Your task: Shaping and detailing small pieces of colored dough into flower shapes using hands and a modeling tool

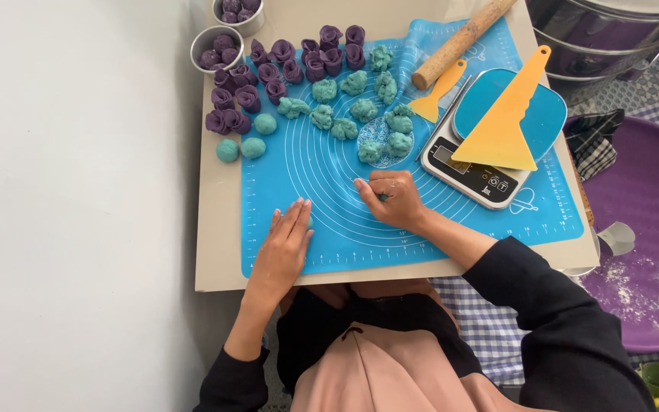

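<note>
Lying flat under the open left palm (284,243), near the front left of the blue silicone mat (329,183): a small teal dough piece (310,222), mostly hidden, only an edge peeking out. Sitting pinched inside the curled right fingers (393,200) at mat centre: another small teal dough bit (382,197), barely showing.

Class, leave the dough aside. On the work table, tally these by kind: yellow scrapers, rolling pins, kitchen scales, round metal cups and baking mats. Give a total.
Yellow scrapers: 2
Rolling pin: 1
Kitchen scale: 1
Metal cups: 2
Blue baking mat: 1
Total: 7
</note>
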